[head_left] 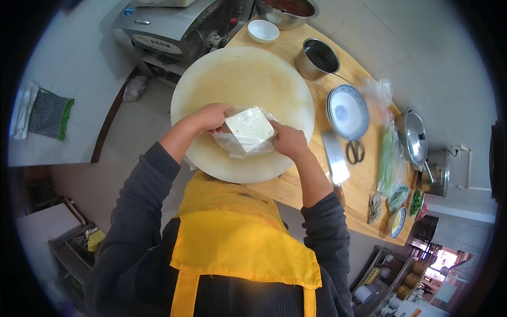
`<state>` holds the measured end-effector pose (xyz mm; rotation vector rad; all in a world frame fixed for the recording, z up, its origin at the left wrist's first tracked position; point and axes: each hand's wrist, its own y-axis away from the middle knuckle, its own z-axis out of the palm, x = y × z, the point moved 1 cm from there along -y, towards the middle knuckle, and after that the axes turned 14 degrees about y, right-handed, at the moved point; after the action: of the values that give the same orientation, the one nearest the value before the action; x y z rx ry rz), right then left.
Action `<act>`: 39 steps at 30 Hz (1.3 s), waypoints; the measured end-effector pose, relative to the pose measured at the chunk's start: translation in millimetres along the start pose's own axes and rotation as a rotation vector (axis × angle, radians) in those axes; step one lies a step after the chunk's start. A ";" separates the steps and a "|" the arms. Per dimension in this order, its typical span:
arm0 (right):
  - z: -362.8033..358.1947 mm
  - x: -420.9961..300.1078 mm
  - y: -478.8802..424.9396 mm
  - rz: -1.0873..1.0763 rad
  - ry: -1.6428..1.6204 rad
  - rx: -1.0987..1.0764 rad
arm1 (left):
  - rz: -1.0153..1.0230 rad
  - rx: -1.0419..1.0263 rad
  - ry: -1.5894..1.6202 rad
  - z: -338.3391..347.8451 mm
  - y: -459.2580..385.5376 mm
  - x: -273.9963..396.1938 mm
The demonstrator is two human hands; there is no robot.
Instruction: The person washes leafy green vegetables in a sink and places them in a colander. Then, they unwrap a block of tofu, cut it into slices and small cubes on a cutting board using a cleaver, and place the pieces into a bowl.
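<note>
A white block of tofu (250,126) sits tilted in the mouth of a thin clear plastic bag (239,147), above the round cutting board (237,75). My left hand (210,118) pinches the bag at the block's left side. On the right side my right hand (288,138) grips the bag's edge, its thumb and forefinger near the block's corner. The fingertips of both hands are partly hidden by the plastic and the block. A cleaver (336,156) lies on the wooden table, to the right of the board.
Black-handled scissors (355,152), stacked bowls (348,111), a metal pot (317,59) and a white bowl (263,31) stand around the board's right and far sides. Bagged green onions (388,158) and a lidded pot (414,136) are farther right. A metal machine (170,27) stands at the back left.
</note>
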<state>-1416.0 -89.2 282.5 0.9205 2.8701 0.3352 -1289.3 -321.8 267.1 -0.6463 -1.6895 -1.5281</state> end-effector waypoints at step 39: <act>35.1 -17.7 53.7 0.345 -0.322 0.356 | 0.498 0.397 -0.113 -19.4 15.8 14.5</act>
<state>-1365.5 -50.8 262.1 1.3882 2.5072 -0.2877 -1281.6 -340.0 288.2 -0.8668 -1.6864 -0.7960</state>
